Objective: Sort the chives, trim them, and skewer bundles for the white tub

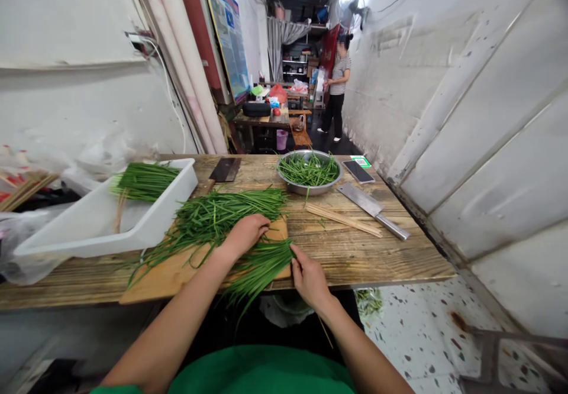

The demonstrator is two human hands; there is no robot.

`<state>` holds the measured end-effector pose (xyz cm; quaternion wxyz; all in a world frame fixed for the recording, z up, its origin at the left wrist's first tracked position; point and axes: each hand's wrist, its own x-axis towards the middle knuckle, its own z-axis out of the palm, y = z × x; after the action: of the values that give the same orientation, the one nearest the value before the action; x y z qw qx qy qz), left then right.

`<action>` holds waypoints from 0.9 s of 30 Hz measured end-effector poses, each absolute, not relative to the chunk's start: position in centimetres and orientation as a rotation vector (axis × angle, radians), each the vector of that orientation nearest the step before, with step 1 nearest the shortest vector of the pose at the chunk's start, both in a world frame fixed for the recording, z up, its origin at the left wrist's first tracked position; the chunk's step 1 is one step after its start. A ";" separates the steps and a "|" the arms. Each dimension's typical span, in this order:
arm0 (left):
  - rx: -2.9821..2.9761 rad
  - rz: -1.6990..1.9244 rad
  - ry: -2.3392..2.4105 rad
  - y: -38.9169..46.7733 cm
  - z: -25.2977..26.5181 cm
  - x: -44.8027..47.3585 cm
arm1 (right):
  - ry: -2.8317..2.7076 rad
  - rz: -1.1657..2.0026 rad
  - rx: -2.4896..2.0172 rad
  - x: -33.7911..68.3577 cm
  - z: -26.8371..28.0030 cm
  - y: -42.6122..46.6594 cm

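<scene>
My right hand (309,278) touches the ends of a chive bunch (261,264) partly on the cutting board (168,273), thumb and forefinger slightly parted; my left hand (245,231) curls beside the heap (217,210). I can't tell whether either grips.

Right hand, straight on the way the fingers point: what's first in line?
The small bunch of green stalks, right at the fingertips of the right hand. Beyond it, probably the left hand or the larger pile of stalks; depth is unclear from one view.
</scene>
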<state>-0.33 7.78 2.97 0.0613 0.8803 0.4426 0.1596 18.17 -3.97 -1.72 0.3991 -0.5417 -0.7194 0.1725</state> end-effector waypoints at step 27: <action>2.382 0.550 1.429 6.4 3.8 1.4 | -1.822 0.403 -1.340 18.2 -2.1 -3.8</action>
<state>1.43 6.39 3.83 0.1540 0.8311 0.4986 0.1920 18.22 -3.79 -2.10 0.4097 -0.5322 -0.7234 0.1601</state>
